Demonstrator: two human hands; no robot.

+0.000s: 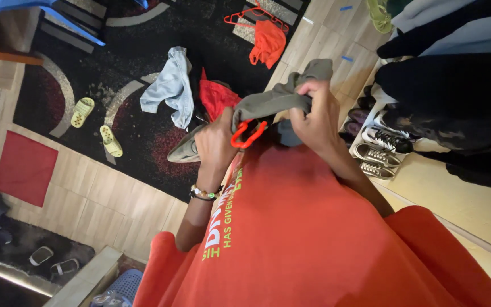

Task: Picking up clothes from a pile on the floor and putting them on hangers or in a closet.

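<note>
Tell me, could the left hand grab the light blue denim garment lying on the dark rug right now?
Probably not as things stand: the left hand is busy gripping an olive-grey garment and an orange plastic hanger, and the light blue denim garment lies on the dark patterned rug below it, apart from it.

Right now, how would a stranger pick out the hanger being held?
Start at the dark patterned rug, then come to the two hands at its near edge. The orange plastic hanger hooks out beneath the olive-grey cloth garment; the other orange hanger lies on the rug.
</note>
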